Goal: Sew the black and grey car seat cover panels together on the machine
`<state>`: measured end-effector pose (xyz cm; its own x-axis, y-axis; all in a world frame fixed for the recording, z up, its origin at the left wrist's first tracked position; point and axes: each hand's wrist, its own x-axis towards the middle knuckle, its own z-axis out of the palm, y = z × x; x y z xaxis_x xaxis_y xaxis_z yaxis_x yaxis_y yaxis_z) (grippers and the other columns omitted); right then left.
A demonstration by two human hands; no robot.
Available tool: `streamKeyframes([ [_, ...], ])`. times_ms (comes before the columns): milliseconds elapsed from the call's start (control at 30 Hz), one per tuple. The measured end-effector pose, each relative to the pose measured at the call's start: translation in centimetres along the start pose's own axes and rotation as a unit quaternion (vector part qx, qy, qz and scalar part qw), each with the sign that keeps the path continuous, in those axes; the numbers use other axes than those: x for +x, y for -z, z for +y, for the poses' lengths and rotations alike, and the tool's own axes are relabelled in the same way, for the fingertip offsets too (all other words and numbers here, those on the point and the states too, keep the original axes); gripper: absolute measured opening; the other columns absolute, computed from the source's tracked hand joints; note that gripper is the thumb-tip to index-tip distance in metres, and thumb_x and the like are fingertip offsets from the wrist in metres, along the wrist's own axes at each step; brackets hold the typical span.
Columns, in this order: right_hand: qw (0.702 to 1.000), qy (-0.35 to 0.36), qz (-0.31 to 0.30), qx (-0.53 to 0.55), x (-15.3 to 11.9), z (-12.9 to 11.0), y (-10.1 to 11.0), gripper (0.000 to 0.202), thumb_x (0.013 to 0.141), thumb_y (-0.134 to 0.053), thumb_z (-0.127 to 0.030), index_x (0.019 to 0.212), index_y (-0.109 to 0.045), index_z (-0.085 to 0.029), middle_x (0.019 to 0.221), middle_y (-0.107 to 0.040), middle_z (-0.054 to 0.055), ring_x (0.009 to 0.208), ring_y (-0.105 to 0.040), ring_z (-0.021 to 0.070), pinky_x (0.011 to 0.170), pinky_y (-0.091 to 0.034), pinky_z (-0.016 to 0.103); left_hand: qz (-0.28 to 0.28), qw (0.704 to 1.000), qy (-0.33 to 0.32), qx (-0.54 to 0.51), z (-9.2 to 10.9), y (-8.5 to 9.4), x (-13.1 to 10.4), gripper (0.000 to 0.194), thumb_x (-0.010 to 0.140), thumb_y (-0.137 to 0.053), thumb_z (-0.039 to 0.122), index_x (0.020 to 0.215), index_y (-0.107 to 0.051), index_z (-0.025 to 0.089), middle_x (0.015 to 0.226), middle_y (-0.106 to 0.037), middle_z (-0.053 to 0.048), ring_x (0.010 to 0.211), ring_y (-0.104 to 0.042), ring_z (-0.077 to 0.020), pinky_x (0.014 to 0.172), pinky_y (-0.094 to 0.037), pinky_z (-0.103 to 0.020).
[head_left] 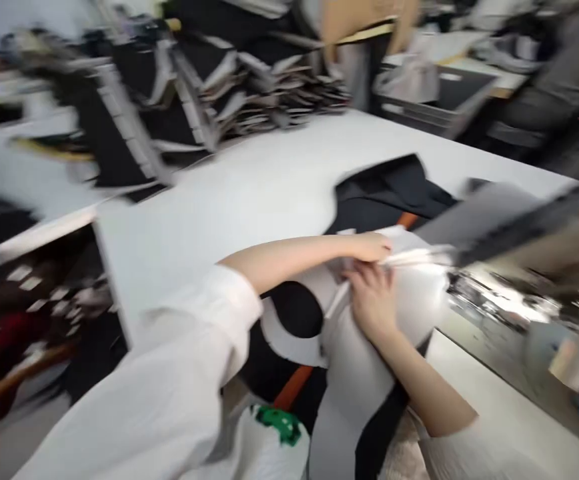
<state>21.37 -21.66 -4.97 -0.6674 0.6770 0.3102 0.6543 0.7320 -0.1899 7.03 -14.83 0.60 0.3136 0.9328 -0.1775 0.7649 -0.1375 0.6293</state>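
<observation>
A black garment piece with white-grey lining lies across my lap and the table edge. My left hand reaches over from the left, its fingers closed on a fold of the white lining. Just below it, my right hand holds the same fabric, fingers bent over the fold and close to the left hand. Left of the hands, a curved pale band surrounds a dark opening. An orange strip shows against the black cloth. Motion blur hides exactly what the fingertips pinch.
Beneath the work is a white table. Stacked black and grey cut pieces lie at its far side. A blurred sewing machine stands at the right. More black cloth lies beyond my hands. A dark bin-like space opens at left.
</observation>
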Motion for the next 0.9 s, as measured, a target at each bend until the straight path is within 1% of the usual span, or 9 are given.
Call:
streamKeyframes([
  [100, 0.998, -0.006, 0.007, 0.059, 0.5, 0.3, 0.3, 0.033, 0.090, -0.041, -0.014, 0.112, -0.062, -0.026, 0.130, -0.053, 0.007, 0.132, -0.029, 0.0297, 0.109, -0.009, 0.062, -0.069, 0.998, 0.009, 0.004, 1.7, 0.3, 3.4, 0.022, 0.086, -0.045, 0.026, 0.077, -0.061, 0.014, 0.056, -0.054, 0.001, 0.050, -0.049, -0.0121, 0.050, -0.039, -0.025],
  [233, 0.993, -0.006, 0.053, 0.104, 0.8, 0.6, -0.1, 0.028, 0.088, -0.042, -0.013, 0.105, -0.062, -0.024, 0.129, -0.053, 0.007, 0.133, -0.026, 0.0289, 0.109, -0.006, 0.062, -0.123, 0.992, 0.018, -0.012, 1.6, 0.8, 4.4, 0.024, 0.083, -0.042, 0.034, 0.072, -0.054, 0.017, 0.054, -0.050, 0.002, 0.048, -0.045, -0.0105, 0.047, -0.036, -0.022],
  [367, 0.981, 0.017, 0.113, 0.159, -0.2, 1.1, 0.1, 0.027, 0.086, -0.042, -0.011, 0.098, -0.062, -0.024, 0.125, -0.055, 0.005, 0.131, -0.030, 0.0266, 0.109, -0.004, 0.060, -0.101, 0.994, 0.041, 0.001, 1.1, 0.7, 5.1, 0.026, 0.085, -0.036, 0.037, 0.076, -0.050, 0.018, 0.059, -0.049, 0.002, 0.053, -0.048, -0.0118, 0.051, -0.042, -0.023],
  [467, 0.958, 0.044, 0.184, 0.214, -1.0, 1.5, 0.5, 0.024, 0.083, -0.043, -0.010, 0.092, -0.061, -0.023, 0.117, -0.059, 0.004, 0.130, -0.033, 0.0230, 0.111, -0.004, 0.056, -0.034, 0.997, 0.040, 0.052, 0.7, 1.1, 5.7, 0.027, 0.083, -0.043, 0.040, 0.088, -0.055, 0.017, 0.081, -0.058, -0.005, 0.078, -0.057, -0.0187, 0.070, -0.048, -0.031],
  [567, 0.938, 0.059, 0.242, 0.243, -1.5, 1.7, 0.7, 0.021, 0.081, -0.043, -0.011, 0.086, -0.060, -0.023, 0.111, -0.060, 0.003, 0.127, -0.037, 0.0215, 0.112, -0.004, 0.055, 0.020, 0.986, 0.025, 0.162, 0.7, 1.1, 5.1, 0.043, 0.076, -0.055, 0.042, 0.111, -0.054, 0.016, 0.114, -0.054, -0.012, 0.110, -0.050, -0.0275, 0.095, -0.041, -0.042],
  [633, 0.928, 0.061, 0.266, 0.254, -1.7, 1.8, 0.7, 0.020, 0.079, -0.043, -0.011, 0.085, -0.059, -0.023, 0.109, -0.061, 0.003, 0.125, -0.039, 0.0211, 0.112, -0.003, 0.055, 0.021, 0.969, -0.025, 0.244, 1.0, 0.2, 4.1, 0.053, 0.077, -0.057, 0.040, 0.123, -0.049, 0.016, 0.130, -0.046, -0.015, 0.124, -0.039, -0.0320, 0.103, -0.032, -0.048],
  [700, 0.919, 0.071, 0.284, 0.265, -1.7, 1.8, 0.7, 0.021, 0.077, -0.043, -0.010, 0.083, -0.058, -0.023, 0.106, -0.061, 0.002, 0.123, -0.042, 0.0200, 0.112, -0.002, 0.054, -0.004, 0.951, -0.112, 0.287, 1.5, -1.0, 3.4, 0.058, 0.079, -0.054, 0.038, 0.132, -0.042, 0.017, 0.140, -0.036, -0.016, 0.132, -0.029, -0.0332, 0.107, -0.027, -0.049],
  [767, 0.910, 0.082, 0.302, 0.271, -1.7, 1.8, 0.8, 0.021, 0.075, -0.042, -0.009, 0.081, -0.057, -0.023, 0.101, -0.062, 0.001, 0.120, -0.045, 0.0185, 0.113, -0.003, 0.053, -0.043, 0.941, -0.154, 0.298, 2.0, -1.9, 3.2, 0.057, 0.081, -0.051, 0.034, 0.134, -0.040, 0.016, 0.140, -0.038, -0.015, 0.129, -0.033, -0.0324, 0.105, -0.031, -0.047],
  [900, 0.905, 0.087, 0.317, 0.269, -1.6, 1.9, 1.0, 0.021, 0.075, -0.042, -0.009, 0.081, -0.056, -0.022, 0.099, -0.063, 0.001, 0.117, -0.046, 0.0179, 0.114, -0.004, 0.051, -0.096, 0.958, -0.058, 0.265, 3.2, -1.9, 4.6, 0.035, 0.076, -0.054, 0.028, 0.107, -0.059, 0.013, 0.103, -0.061, -0.012, 0.095, -0.056, -0.0288, 0.082, -0.046, -0.040],
])
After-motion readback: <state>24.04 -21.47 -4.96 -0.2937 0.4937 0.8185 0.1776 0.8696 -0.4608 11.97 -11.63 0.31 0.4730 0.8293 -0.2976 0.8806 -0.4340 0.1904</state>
